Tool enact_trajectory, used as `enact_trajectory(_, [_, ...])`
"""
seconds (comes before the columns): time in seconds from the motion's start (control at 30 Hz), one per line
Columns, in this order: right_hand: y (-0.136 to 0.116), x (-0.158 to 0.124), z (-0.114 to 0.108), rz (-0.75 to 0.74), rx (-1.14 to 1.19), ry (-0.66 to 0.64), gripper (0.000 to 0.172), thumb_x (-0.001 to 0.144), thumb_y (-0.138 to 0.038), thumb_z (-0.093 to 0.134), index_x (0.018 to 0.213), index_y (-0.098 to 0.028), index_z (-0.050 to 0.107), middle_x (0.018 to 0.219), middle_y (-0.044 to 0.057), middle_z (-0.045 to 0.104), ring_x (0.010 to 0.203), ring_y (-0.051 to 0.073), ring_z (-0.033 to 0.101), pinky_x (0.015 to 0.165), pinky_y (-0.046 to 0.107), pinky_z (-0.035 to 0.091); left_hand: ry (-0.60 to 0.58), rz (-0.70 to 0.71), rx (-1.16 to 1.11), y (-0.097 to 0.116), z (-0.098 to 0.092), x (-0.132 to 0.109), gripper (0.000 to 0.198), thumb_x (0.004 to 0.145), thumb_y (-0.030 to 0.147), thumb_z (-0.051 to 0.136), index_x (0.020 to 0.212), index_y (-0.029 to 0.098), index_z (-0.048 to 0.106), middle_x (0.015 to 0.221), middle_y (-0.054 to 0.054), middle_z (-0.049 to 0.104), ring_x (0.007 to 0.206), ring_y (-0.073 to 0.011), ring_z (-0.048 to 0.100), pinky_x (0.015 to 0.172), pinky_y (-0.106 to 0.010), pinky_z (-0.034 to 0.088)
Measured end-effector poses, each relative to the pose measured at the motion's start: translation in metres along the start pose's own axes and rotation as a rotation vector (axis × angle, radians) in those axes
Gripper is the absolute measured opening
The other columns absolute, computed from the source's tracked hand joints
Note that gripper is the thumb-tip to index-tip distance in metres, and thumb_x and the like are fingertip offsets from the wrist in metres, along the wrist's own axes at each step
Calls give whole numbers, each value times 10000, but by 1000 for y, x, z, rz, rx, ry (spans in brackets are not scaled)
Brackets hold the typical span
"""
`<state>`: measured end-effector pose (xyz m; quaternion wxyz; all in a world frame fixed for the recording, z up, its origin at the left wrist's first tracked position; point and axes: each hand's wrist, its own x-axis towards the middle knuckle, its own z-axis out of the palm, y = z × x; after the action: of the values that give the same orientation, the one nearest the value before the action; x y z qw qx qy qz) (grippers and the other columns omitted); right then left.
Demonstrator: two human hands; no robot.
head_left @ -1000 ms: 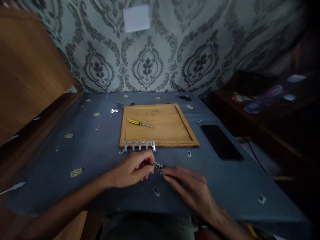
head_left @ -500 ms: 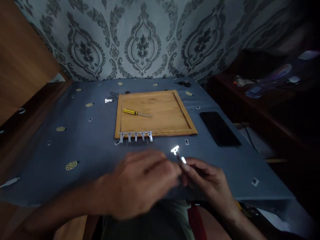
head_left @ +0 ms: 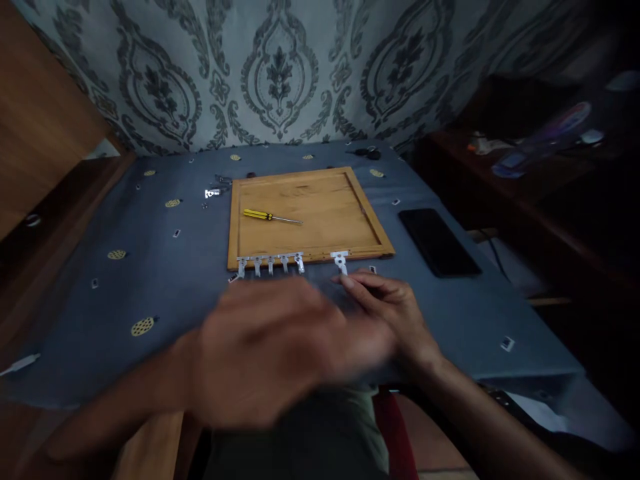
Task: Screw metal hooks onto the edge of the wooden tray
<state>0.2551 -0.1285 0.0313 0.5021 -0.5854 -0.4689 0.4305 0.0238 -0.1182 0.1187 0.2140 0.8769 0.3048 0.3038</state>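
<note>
A wooden framed panel (head_left: pixel 310 200) lies on the table with a yellow-handled screwdriver (head_left: pixel 270 217) across it. Several T-shaped metal brackets (head_left: pixel 271 263) line the left part of its near edge. My right hand (head_left: pixel 387 303) pinches the lower end of another T-shaped metal bracket (head_left: pixel 339 259), whose wide top sits at the near edge, right of that row. My left hand (head_left: pixel 280 347) is in front of the panel, smeared by motion; its fingers cannot be made out, nor whether anything is in them.
A black phone (head_left: pixel 440 241) lies right of the panel. Loose metal pieces (head_left: pixel 214 192) rest at its back left corner, and a dark object (head_left: pixel 367 153) lies behind. A white cable end (head_left: pixel 21 364) is at the table's left edge; a patterned curtain (head_left: pixel 280 67) hangs behind.
My right hand has moved forward and left, bringing its bracket from in front of the panel up to the near edge. My left hand has shifted and is more blurred.
</note>
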Motion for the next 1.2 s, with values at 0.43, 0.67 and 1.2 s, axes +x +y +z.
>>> enact_trajectory(0.43, [25,31,17,98,-29,-250,275,781,-463,633,738,-192,643,477,-53,481,425,84,374,424,241,255,-75,-1,93,-96,31,61,183,945,208,558,1110,197,637,1102,-57,668,1086,-216,606,968,-415,499])
enact_trajectory(0.67, [30,38,21,37,-48,-291,228,851,-396,573,742,-199,607,467,-61,483,419,89,406,432,234,277,-190,12,157,-110,47,71,207,974,228,510,1116,162,646,1134,-89,635,1143,-238,562,1015,-460,472])
enact_trajectory(1.2, [30,45,19,42,-76,-320,240,895,-322,502,688,-207,541,440,-71,480,363,75,356,398,214,264,-338,48,311,-103,68,73,531,754,460,818,1136,166,595,1277,-121,552,1319,-321,416,1131,-508,382])
